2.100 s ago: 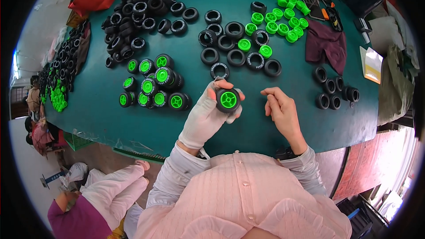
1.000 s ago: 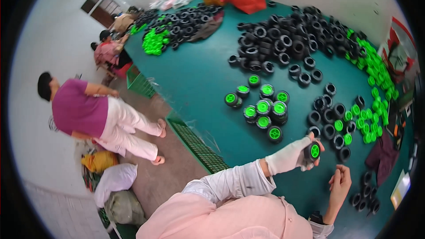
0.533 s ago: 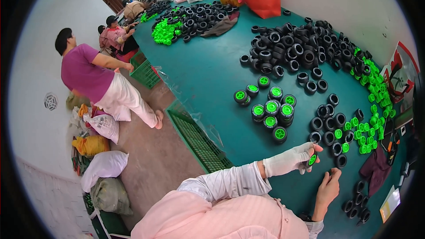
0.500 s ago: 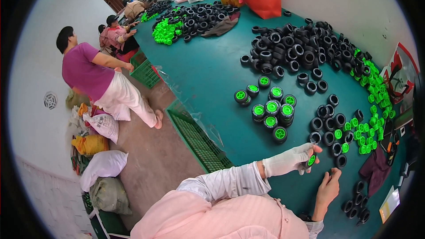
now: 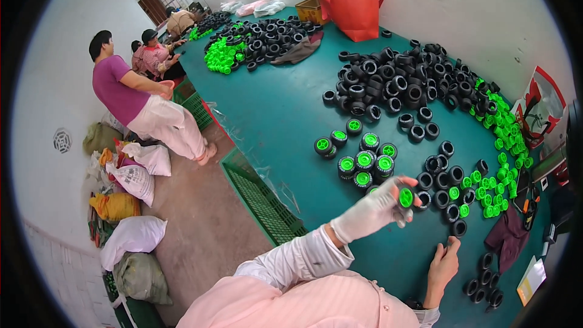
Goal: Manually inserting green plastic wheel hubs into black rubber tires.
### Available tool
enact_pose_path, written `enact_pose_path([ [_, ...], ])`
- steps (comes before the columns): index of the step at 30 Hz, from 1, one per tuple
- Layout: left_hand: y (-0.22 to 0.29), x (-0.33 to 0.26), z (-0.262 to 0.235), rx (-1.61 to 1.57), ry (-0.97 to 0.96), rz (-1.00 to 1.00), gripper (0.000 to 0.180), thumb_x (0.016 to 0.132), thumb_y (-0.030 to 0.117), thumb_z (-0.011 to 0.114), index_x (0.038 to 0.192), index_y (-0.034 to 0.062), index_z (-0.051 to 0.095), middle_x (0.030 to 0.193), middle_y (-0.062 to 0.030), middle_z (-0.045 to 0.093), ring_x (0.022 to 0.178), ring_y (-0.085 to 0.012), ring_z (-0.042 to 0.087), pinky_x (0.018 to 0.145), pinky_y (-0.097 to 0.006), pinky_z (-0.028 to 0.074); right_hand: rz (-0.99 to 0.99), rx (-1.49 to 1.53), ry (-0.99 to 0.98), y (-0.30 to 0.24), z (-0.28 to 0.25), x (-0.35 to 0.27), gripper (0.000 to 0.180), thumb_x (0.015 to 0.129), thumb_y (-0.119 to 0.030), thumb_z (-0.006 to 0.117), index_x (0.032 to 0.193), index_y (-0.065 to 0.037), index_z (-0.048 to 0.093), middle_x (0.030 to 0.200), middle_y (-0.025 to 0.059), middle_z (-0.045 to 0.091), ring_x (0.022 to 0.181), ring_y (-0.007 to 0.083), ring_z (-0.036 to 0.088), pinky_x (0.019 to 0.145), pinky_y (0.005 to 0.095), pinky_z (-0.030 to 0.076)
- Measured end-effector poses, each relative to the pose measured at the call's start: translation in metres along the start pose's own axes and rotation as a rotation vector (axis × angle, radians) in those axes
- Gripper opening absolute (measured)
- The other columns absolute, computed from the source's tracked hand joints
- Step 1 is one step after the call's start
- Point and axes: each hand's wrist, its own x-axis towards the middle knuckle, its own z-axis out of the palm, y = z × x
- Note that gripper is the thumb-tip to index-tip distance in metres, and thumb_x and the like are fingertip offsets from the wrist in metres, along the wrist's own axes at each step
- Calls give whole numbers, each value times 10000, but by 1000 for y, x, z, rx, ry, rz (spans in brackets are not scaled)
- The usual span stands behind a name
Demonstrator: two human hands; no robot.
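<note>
My left hand, in a pale glove with bare fingertips, grips a toy wheel, a black tire with a green hub, above the teal table. Just beyond it stands a group of fitted green-and-black wheels, some stacked; the nearest is partly hidden by the hand. My right hand is bare, with thumb and fingers pinched together beside a loose black tire. A small dark bit shows at its fingertips, too small to name. Between the hands and the far pile lie loose tires and green hubs.
A large tire pile and a band of green hubs line the table's far right side. A maroon cloth and several tires lie at right. Green crates stand along the left edge; a person in purple stands beyond.
My left hand has moved up and left with the wheel, closer to the wheel group. My right hand stays pinched near the same tire. The view has shifted slightly; the person in purple has turned.
</note>
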Motion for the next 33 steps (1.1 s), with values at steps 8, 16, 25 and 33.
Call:
enact_pose_path([
  [8, 31, 5, -11, -280, 120, -37, 769, 1036, 702, 311, 1326, 41, 576, 884, -114, 576, 673, -195, 491, 620, -313, 421, 12, -55, -23, -22, -3, 5, 386, 990, -216, 661, 1339, -131, 521, 911, 176, 725, 802, 398, 702, 700, 475, 532],
  [16, 8, 26, 1, -251, 49, -110, 676, 1083, 580, 388, 1449, 23, 501, 1095, -157, 597, 796, -202, 521, 728, -324, 421, 97, -51, -65, -16, -4, 7, 363, 976, -208, 678, 1281, -87, 524, 814, 112, 720, 729, 343, 715, 661, 453, 533],
  [25, -2, 36, 15, -94, 62, -151, 660, 1024, 389, 660, 1506, 6, 423, 1254, -140, 565, 1032, -238, 567, 956, -369, 476, 93, -3, -65, -14, -7, 3, 353, 974, -208, 681, 1268, -93, 523, 810, 115, 720, 716, 340, 713, 664, 449, 535],
  [33, -18, 49, 18, 1519, 69, 506, 651, 693, 226, 947, 1210, 16, 610, 1127, -148, 566, 1041, -334, 595, 903, -399, 507, 92, 20, -44, -16, -8, 7, 355, 964, -202, 687, 1265, -101, 528, 838, 125, 737, 741, 345, 723, 656, 448, 539],
])
